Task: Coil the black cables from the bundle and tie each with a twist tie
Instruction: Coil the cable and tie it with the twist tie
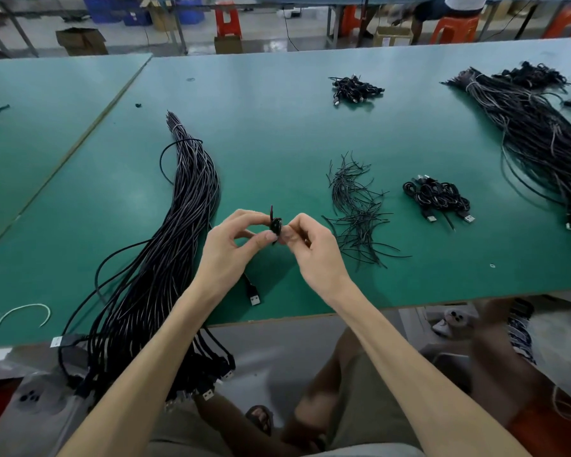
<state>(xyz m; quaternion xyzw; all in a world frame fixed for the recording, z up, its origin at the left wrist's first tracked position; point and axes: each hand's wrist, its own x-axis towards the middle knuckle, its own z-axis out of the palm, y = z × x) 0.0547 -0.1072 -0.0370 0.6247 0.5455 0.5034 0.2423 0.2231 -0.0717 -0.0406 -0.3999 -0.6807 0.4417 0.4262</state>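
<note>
Left hand [234, 245] and right hand [314, 252] both pinch a small black coil [275, 225] between thumb and fingertips, over the table [277, 133] near its front edge. The coil is between the bundle [182, 219] on the left, which trails off the edge, and the loose ties [356, 209] on the right. A plug [254, 296] shows below the left hand, by the edge. Finished coils [437, 197] lie right of the ties, apart from them. Tie on held coil: cannot tell
</note>
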